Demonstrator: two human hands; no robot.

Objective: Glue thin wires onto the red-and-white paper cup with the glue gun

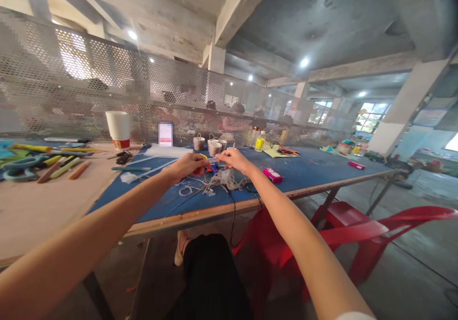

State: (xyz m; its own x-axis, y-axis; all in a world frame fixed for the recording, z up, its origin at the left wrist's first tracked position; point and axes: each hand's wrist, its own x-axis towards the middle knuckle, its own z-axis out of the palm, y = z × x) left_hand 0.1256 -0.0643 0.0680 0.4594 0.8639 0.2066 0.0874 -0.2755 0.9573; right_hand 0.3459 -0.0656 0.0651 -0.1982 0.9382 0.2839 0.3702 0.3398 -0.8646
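My left hand (192,164) and my right hand (232,160) are close together above the blue table top (300,172). Both have their fingers pinched together; what lies between the fingertips is too small to make out. Something small and blue (213,167) shows between the hands. Under them lies a tangled bundle of pale grey cords (225,180), its loose ends spread to the left. Small pale cups with string loops (214,147) stand just behind the hands.
Blue-handled scissors (25,168), pens and a paper cup (118,128) are at the left. A phone (165,134) leans at the back. A yellow bottle (260,142) and pink box (273,175) stand right. Red chairs (343,229) stand by the table; people sit behind the mesh.
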